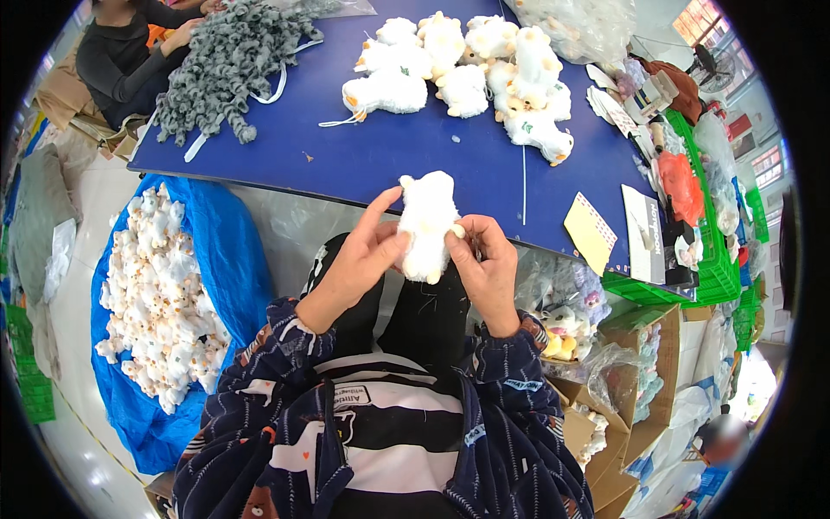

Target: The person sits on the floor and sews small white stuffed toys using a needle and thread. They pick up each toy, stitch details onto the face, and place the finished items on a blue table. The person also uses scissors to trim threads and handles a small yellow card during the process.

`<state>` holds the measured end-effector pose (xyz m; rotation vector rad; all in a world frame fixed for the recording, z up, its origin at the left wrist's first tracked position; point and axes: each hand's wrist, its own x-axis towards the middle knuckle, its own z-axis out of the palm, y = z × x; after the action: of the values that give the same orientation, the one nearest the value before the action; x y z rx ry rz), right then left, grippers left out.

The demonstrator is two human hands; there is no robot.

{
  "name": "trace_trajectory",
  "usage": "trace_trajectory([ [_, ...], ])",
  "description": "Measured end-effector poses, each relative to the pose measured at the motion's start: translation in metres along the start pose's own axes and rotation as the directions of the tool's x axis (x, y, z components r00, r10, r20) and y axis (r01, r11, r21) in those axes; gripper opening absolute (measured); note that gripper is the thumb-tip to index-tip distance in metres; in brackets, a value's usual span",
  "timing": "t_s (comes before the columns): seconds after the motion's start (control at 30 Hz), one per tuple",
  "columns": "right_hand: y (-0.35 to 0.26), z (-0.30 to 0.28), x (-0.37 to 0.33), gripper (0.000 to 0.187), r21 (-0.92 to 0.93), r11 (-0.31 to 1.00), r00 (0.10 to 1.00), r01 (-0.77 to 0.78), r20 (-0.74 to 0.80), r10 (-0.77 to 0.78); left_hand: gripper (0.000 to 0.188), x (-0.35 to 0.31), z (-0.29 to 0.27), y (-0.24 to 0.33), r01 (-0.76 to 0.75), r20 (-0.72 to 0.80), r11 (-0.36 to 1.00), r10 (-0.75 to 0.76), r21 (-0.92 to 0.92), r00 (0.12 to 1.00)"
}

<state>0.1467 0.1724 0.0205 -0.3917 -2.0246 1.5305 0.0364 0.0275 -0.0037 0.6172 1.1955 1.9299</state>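
Note:
Between my two hands, just off the table's near edge, is a small white plush toy (pixel 428 227) with fluffy fur. My left hand (pixel 367 258) grips its left side, with the thumb on the front and a finger up at the top corner. On the other side my right hand (pixel 487 259) pinches the toy's lower right part between thumb and fingers. Farther off on the blue table (pixel 346 164) lies a group of similar white plush toys (pixel 462 91), some with cord loops and orange tips. Which face of the held toy points at me, I cannot tell.
A blue sack (pixel 238 259) full of small white plush toys stands on the floor at left. Grey curly plush pieces (pixel 229 69) are heaped at the far left near another person (pixel 121 60). Cards (pixel 590 233), a green crate (pixel 709 233) and cardboard boxes (pixel 635 381) line the right.

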Motion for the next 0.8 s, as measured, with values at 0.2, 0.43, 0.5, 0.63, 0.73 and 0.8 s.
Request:
trace_trajectory([
  [0.2,-0.002,0.008,0.003,0.021,0.122,0.993,0.997,0.01,-0.08,0.0,0.058,0.005,0.012,0.007,0.079,-0.03,0.989,-0.084,-0.124,0.996],
  [0.43,-0.009,0.004,-0.014,0.027,-0.31,0.885,0.938,0.348,0.109,-0.33,0.052,0.008,0.013,0.007,0.058,-0.112,0.994,-0.068,-0.089,0.991],
  [0.5,-0.007,0.004,-0.012,0.022,-0.306,0.903,0.953,0.302,0.105,-0.283,0.047,0.009,0.012,0.002,0.017,-0.157,0.998,-0.027,-0.065,0.987],
  [0.63,-0.003,-0.003,-0.013,0.013,0.182,0.981,0.996,-0.064,-0.052,0.075,0.032,0.007,-0.006,-0.004,-0.064,-0.207,0.991,0.038,-0.121,0.978],
  [0.73,0.007,-0.004,-0.009,0.013,0.493,0.861,0.981,-0.125,-0.066,0.18,0.033,0.001,-0.023,-0.019,0.077,-0.186,0.995,-0.088,-0.065,0.979],
  [0.8,0.011,-0.001,-0.006,0.013,0.608,0.775,0.968,-0.173,-0.04,0.247,0.036,-0.005,-0.023,-0.013,0.252,0.004,0.955,-0.255,-0.158,0.967],
])
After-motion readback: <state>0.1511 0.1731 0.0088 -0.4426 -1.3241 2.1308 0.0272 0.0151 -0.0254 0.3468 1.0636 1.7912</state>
